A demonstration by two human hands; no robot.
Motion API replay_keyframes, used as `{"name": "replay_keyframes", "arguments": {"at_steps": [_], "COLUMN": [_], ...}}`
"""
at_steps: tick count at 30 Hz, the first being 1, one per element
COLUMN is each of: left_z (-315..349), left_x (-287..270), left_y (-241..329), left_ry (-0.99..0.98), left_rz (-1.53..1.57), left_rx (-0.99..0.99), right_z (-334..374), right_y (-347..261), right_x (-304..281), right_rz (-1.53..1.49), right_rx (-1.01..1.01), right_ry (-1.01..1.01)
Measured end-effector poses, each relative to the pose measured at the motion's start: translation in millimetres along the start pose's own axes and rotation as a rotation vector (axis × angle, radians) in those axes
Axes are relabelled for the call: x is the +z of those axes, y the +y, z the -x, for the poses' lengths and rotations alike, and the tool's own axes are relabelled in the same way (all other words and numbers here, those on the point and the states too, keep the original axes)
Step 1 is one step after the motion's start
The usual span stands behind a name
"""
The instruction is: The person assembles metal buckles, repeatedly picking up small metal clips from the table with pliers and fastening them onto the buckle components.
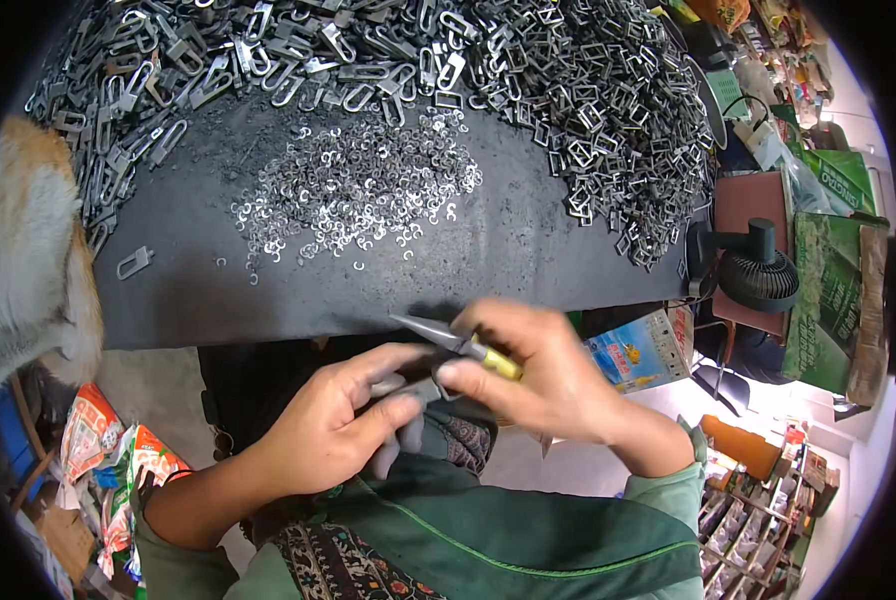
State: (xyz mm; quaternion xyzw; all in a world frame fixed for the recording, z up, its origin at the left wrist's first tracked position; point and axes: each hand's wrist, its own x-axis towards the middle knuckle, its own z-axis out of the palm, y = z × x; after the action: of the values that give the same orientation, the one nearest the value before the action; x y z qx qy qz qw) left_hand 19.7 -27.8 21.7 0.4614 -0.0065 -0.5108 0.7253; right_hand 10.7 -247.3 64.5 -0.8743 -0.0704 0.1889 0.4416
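Observation:
My right hand (543,375) is closed around needle-nose pliers (433,332) with yellow handles, their pointed jaws aimed left toward the table's front edge. Its thumb and fingers reach close to a small grey metal piece (430,390), which my left hand (333,415) pinches. Grey coverings wrap some of the left fingertips. Both hands are over my lap, just in front of the dark table (498,260). On the table lies a heap of small C-shaped metal rings (368,185). Behind it are piled looped metal clips (258,60), and to the right, rectangular metal frames (608,110).
A lone looped clip (136,262) lies at the table's left. An animal with orange and white fur (38,240) is at the left edge. A small black fan (758,270) stands right, near green sacks (833,290). Shelves (758,520) and plastic bags (93,430) are lower down.

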Motion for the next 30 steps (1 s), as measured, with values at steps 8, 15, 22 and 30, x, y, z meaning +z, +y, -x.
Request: {"name": "replay_keyframes", "arguments": {"at_steps": [8,15,22,30], "left_z": [5.1,0.9,-0.5,0.4], "left_x": [-10.0,-14.1,-15.0,-15.2], "left_y": [-1.0,-9.5,-4.3,-7.1], "left_ry": [-0.036,0.006,-0.010,0.052], "left_rz": [0.032,-0.179,-0.225,-0.175], "left_rx": [0.033,0.249,0.183,0.181], "right_z": [-54.1,-61.2,-58.1,-50.0], "right_y": [25.9,15.4,16.2,19.0], "right_x": [-65.1,-72.6,-72.9,-80.5], "right_rz": [1.103,1.150,1.155,1.112], "right_rx": [-0.491,-0.498,-0.470,-0.484], "right_ry": [0.211,0.053,0.016,0.060]}}
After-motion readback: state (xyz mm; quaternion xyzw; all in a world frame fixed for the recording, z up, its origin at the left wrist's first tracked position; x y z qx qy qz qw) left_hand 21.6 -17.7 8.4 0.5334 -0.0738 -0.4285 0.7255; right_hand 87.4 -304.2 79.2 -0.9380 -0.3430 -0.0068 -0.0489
